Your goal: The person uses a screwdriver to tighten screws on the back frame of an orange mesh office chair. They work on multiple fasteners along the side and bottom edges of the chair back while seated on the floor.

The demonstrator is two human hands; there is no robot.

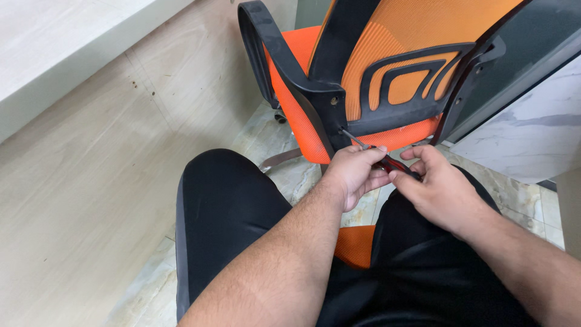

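Note:
An orange mesh office chair (399,54) with a black plastic frame stands right in front of me, its back turned to me. My left hand (354,172) and my right hand (439,188) both grip a screwdriver (387,163) with a red and black handle. Its thin metal shaft (353,138) slants up and left to the black bracket where the armrest (272,48) joins the backrest. A small screw hole (333,101) shows on that bracket, just above the tip. The hands touch each other around the handle.
My legs in black trousers (230,206) fill the lower middle, and I sit on an orange seat (357,245). A beige wall panel (78,163) runs along the left. Marble floor tiles (532,206) lie to the right, below a dark glass panel (532,42).

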